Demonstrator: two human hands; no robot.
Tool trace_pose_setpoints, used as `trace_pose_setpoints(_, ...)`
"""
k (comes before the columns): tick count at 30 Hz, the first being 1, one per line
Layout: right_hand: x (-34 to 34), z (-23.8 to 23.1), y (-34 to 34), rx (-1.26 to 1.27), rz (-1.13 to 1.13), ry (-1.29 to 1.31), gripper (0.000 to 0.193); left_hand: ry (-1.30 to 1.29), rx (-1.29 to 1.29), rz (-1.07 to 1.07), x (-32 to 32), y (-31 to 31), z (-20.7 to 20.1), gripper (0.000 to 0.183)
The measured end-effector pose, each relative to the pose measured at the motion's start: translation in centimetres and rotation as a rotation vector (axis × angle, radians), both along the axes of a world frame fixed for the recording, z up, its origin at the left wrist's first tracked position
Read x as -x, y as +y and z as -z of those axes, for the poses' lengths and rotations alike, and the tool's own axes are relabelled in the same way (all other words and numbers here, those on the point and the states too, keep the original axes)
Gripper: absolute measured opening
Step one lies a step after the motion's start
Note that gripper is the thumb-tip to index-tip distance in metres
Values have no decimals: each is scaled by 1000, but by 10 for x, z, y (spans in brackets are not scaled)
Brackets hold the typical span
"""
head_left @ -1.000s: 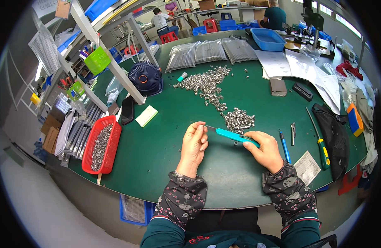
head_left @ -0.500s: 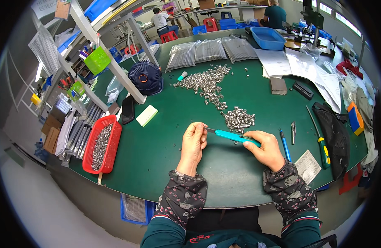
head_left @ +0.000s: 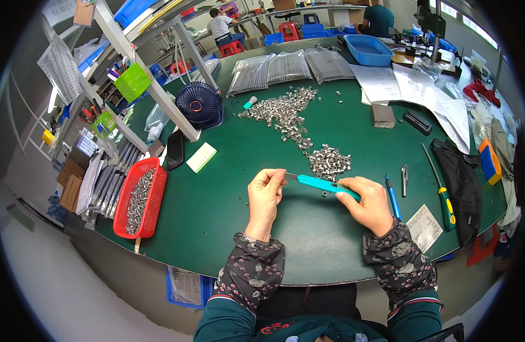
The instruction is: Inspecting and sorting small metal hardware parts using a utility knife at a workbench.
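My right hand [head_left: 366,206] is closed around the handle of a teal utility knife [head_left: 319,184], its thumb lying along the near side. The thin blade points left, its tip at the fingertips of my left hand [head_left: 263,199]. There, thumb and forefinger are pinched together; whatever they hold is too small or hidden to name. Just beyond the knife lies a small heap of short metal rings [head_left: 329,162]. A longer pile of the same rings [head_left: 285,114] stretches away behind it. One loose ring [head_left: 324,194] sits close under the knife.
On the left stand a red basket [head_left: 157,196] of metal parts, a phone [head_left: 175,150] and a dark blue fan [head_left: 199,106]. To the right lie a blue pen-like tool [head_left: 393,196], a screwdriver [head_left: 446,208] and a black bag [head_left: 459,188]. Bagged tubes [head_left: 289,68] line the back.
Both hands stay in nearly the same place. The left fingertips and the knife have shifted very slightly; the grip on the knife looks the same.
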State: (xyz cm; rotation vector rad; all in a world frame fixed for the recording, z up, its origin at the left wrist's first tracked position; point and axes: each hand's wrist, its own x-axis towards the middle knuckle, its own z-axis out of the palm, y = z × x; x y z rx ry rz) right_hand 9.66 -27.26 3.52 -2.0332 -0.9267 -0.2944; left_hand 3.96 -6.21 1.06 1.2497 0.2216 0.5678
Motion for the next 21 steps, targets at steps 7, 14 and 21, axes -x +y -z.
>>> trace_pose_setpoints(7,13,-5,6,27,57,-381,29,7,40,-17,1,2,1,16)
trace_pose_setpoints(14,11,-5,9,-8,48,-405,31,-93,109,41,-1,4,4,16)
trace_pose_setpoints(21,6,0,6,-90,-11,-190,25,-119,137,75,-1,-1,-2,16)
